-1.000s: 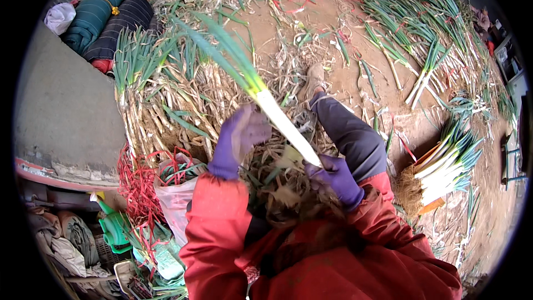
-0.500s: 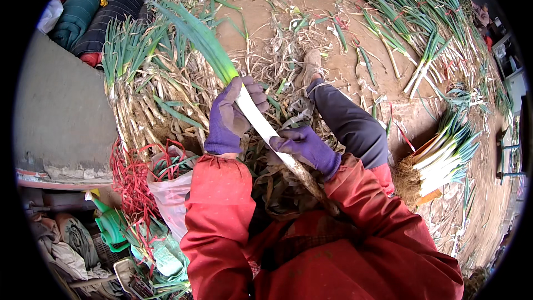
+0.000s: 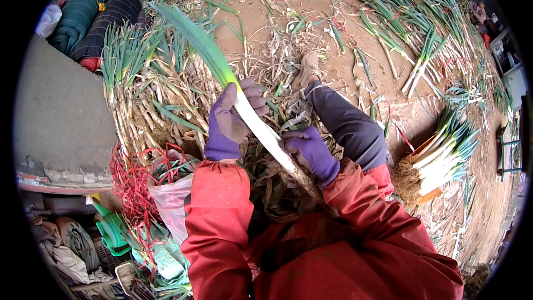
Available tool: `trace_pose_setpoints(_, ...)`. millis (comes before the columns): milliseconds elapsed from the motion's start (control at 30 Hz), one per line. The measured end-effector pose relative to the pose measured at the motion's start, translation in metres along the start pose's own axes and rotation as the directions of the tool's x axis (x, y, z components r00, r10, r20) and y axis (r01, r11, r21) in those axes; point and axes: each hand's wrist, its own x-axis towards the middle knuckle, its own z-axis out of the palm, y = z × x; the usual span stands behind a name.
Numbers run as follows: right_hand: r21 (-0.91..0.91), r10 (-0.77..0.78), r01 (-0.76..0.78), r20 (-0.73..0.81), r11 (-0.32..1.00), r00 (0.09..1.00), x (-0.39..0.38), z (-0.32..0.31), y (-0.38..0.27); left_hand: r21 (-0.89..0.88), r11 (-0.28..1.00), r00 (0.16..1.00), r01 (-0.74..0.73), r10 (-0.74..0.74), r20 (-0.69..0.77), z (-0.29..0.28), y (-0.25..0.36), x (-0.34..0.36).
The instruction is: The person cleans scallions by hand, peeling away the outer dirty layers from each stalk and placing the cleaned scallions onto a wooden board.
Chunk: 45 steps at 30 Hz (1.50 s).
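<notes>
A long green onion (image 3: 256, 123) lies slantwise across my hands, its green leaves up to the far left and its dirt-stained root end down by my right forearm. My left hand (image 3: 232, 112), in a purple glove with a greyish palm, is wrapped round the stalk where white turns to green. Lower down, my right hand (image 3: 312, 153), gloved in purple too, has its fingers curled against the white shaft. Its fingertips are partly hidden, so whether they pinch the outer skin or the stalk itself is unclear. Beneath my hands lies a heap of dry peeled leaves (image 3: 272, 186).
Unpeeled green onions (image 3: 147, 100) are stacked at left, beside red twine (image 3: 133, 189) and a pinkish plastic bag (image 3: 171, 200). A bundle of clean green onions (image 3: 438, 161) rests at right. More green onions (image 3: 413, 16) lie far right. My outstretched leg (image 3: 350, 125) crosses the littered floor.
My right hand has shifted slightly to the right along the stalk, its fingers more curled. The left hand keeps its hold, and the green onion has tilted very little.
</notes>
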Motion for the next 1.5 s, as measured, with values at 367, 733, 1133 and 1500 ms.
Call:
trace_pose_setpoints(367,-0.397,0.523,-0.341,0.606,0.852,0.600,-0.074,-0.024,-0.002,-0.101,0.988,0.992,-0.115,0.110,-0.055,-0.005,0.024,-0.002)
trace_pose_setpoints(733,-0.277,0.449,-0.399,0.148,0.874,0.881,0.018,-0.003,-0.049,0.140,0.978,0.906,-0.155,0.198,-0.373,0.013,0.014,-0.005)
trace_pose_setpoints(1133,0.373,0.323,-0.461,0.377,0.805,0.868,0.006,-0.007,-0.010,0.227,0.937,0.894,-0.267,0.329,-0.305,0.033,0.005,-0.012)
trace_pose_setpoints(1500,-0.201,0.548,-0.535,0.013,0.821,0.836,0.020,0.026,-0.039,0.299,0.905,0.826,-0.303,0.406,-0.391,0.039,-0.009,-0.008)
